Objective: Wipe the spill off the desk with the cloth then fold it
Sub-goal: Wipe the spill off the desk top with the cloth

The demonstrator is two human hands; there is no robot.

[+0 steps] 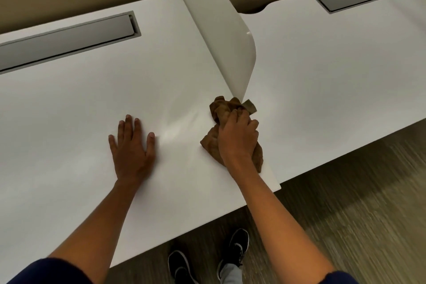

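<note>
A crumpled brown cloth (219,110) lies on the white desk (69,122) near its right edge, just below the end of the divider panel. My right hand (238,138) grips the cloth from above, fingers curled into its folds. My left hand (131,145) rests flat on the desk with straight, spread fingers, to the left of the cloth. Between the two hands a faint wet streak (175,129) shines on the surface.
A white divider panel (221,30) stands upright between this desk and the neighbouring desk (334,76) on the right. Each desk has a grey cable tray lid (64,41) at the back. The desk's front edge runs close to my shoes (235,249) on the wood floor.
</note>
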